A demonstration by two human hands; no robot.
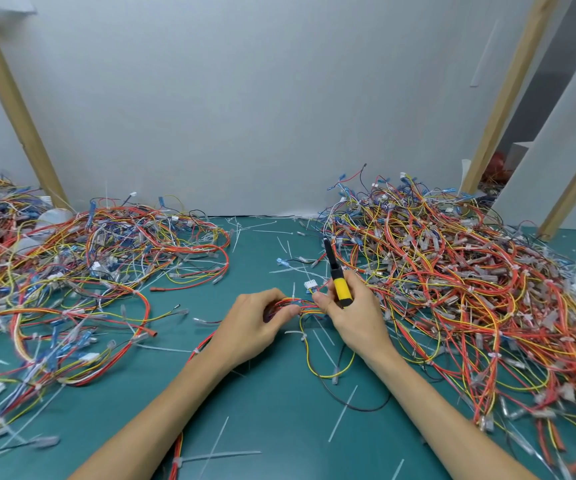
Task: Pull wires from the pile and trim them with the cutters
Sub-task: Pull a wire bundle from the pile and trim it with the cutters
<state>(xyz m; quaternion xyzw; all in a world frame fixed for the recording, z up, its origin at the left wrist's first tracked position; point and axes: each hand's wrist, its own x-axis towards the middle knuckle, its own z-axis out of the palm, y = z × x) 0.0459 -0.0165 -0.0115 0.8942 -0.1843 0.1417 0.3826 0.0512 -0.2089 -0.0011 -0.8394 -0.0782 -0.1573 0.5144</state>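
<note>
Wire bundle (302, 306) held between both hands above the green mat (262, 393); cutters (342, 289) not yet applied.
Left hand (255, 327) curls round the bundle; right hand (355, 313) pinches it near the white connector (310, 284) while gripping the cutters, tip pointing away. Advice: keep the bundle taut, swing the tip down, and single out one strand before closing.

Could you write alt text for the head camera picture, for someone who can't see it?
Over a green table, a left hand grips a small wire bundle while the right hand pinches it near a white connector and also holds yellow-handled cutters. A left pile and a right pile of tangled red, yellow and blue wires flank them.
</note>
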